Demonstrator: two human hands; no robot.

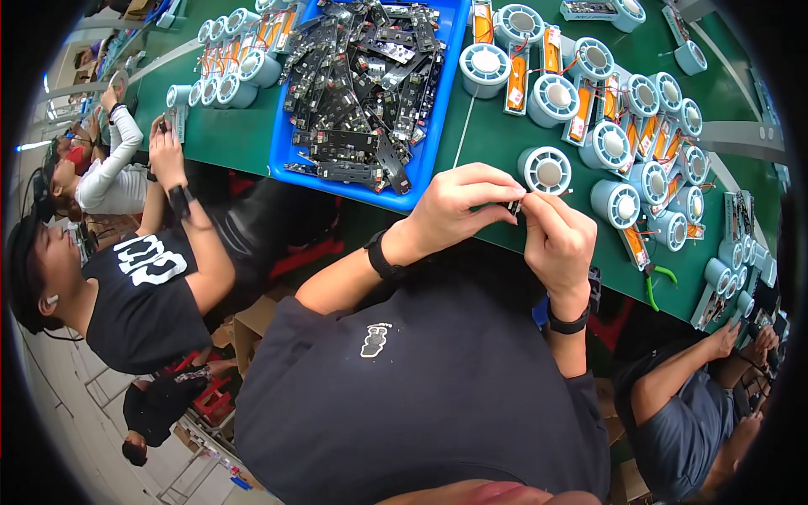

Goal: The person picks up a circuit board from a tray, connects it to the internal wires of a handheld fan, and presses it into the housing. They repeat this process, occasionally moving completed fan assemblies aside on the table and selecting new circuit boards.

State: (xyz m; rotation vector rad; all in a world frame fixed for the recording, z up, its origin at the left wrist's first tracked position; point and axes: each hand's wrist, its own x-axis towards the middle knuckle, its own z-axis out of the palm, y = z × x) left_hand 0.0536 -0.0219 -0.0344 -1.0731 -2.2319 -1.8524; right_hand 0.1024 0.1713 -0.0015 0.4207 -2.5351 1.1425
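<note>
Over the front edge of the green table, my left hand [463,206] pinches a small dark circuit board [514,206] between thumb and fingers. Only a sliver of the board shows. My right hand [560,240] is closed in a pinch right beside it, fingertips almost meeting those of my left. What the right fingertips grip is too small to make out. Just beyond my hands stands a light blue round fan unit [545,171] with a grilled top. A blue tray [282,160], heaped with black circuit boards [362,93], lies beyond my left hand.
Several fan units wired to orange battery packs [516,80] cover the table's right side. Green-handled pliers [652,286] lie at the front edge. More fan units [231,88] stand at the far left. Co-workers sit on both sides, one in a black shirt [143,295] at left.
</note>
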